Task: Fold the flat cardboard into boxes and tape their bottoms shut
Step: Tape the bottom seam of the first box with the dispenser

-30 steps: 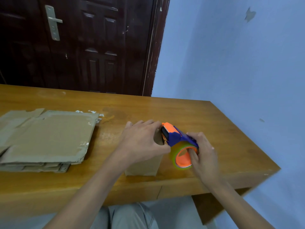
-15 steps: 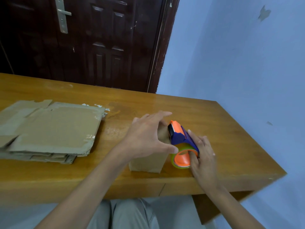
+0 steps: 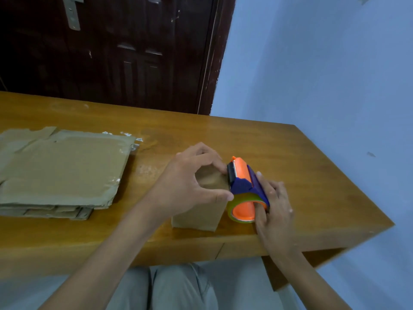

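- My knees in grey trousers [image 3: 178, 287] sit at the near edge, under the wooden table [image 3: 312, 180].
- My right hand [image 3: 274, 204] grips the tape dispenser [image 3: 243, 186]: thumb pressed against the orange core of the roll, fingers wrapped over the blue housing on the right side. Fully closed on the tool.
- The dispenser rests on the table just right of the small cardboard box [image 3: 199, 211], touching the box's upper right edge; its orange cutter end points far and left, over the box top.
- The small cardboard box stands upright near the table's near edge, roughly centre.
- My left hand [image 3: 187, 182] arches over the box top: thumb on the near right corner, fingers curled down onto the far edge, pinching the top flaps together. Part of the top face shows between thumb and fingers.
- Whether a tape strip is already on the box, I cannot tell.
- Left, well apart from the box: a stack of flat cardboard [image 3: 60, 171], several sheets, ragged edges.
- Far: a dark wooden door [image 3: 125, 52] with a metal handle [image 3: 72, 14]; to the right, a pale blue wall [image 3: 324, 63].
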